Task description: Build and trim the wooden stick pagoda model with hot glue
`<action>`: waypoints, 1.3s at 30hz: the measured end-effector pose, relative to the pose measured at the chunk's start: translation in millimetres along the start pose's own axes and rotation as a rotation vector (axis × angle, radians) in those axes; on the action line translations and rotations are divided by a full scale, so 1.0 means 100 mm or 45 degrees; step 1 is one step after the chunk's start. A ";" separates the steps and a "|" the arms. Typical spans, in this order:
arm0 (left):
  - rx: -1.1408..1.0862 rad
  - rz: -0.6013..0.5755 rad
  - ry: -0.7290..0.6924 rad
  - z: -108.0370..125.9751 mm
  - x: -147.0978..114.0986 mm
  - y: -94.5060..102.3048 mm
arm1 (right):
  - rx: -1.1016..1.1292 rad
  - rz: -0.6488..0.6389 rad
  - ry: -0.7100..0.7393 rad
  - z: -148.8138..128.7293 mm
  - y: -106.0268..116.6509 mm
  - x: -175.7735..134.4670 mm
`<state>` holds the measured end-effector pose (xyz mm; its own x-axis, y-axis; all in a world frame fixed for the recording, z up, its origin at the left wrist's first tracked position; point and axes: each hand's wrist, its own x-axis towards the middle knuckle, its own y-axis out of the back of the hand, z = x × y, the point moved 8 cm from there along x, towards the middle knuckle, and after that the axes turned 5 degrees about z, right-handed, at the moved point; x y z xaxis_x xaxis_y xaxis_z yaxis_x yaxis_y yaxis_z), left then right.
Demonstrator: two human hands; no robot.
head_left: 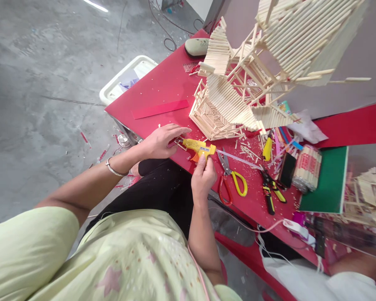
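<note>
My right hand (203, 177) is wrapped round a yellow glue gun (199, 146) with an orange trigger, thumb on its back end. A clear glue stick (241, 159) runs out of the gun's rear to the right. At the nozzle end is my left hand (164, 140), fingers bent towards the thumb around something small that I cannot make out. Just beyond both hands stands a large pagoda-like model (232, 96) built of thin wooden sticks, with slatted, curved roofs. Scissors (228, 175) with one red and one yellow handle lie right of my right hand.
Pliers (271, 188), a dark phone-like block (287, 169) and a wrapped bundle of sticks (307, 167) lie right on the red table (163, 90). A pink cord (269, 228) crosses the near edge. Another person's arm (357, 265) is at lower right.
</note>
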<state>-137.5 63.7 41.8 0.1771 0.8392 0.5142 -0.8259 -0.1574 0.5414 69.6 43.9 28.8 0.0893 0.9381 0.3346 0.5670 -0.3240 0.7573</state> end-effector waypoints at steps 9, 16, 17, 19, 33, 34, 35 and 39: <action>-0.004 -0.001 0.007 0.00 0.00 0.00 | 0.014 -0.006 -0.007 0.03 -0.02 0.00; -0.006 -0.009 0.018 -0.01 0.00 0.00 | -0.003 0.008 -0.001 0.01 -0.01 0.00; -0.008 -0.011 0.017 -0.01 0.00 0.00 | 0.001 0.004 -0.003 0.01 -0.01 0.00; -0.011 -0.017 0.019 -0.02 0.00 -0.01 | -0.001 0.002 -0.006 0.01 -0.01 0.00; -0.002 -0.027 0.016 -0.02 0.00 -0.01 | -0.024 0.022 0.005 -0.01 -0.01 0.01; -0.001 -0.025 0.015 -0.02 0.00 -0.01 | -0.023 0.022 0.007 -0.01 -0.01 0.01; -0.001 -0.021 0.013 -0.02 0.00 -0.01 | -0.023 0.024 0.008 -0.01 0.00 0.01; -0.008 -0.010 0.006 -0.01 -0.01 0.00 | -0.034 0.019 0.009 0.00 -0.01 0.01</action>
<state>-138.3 63.8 40.8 0.1813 0.8428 0.5068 -0.8278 -0.1474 0.5413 68.8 44.8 28.7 0.0920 0.9324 0.3496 0.5438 -0.3412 0.7668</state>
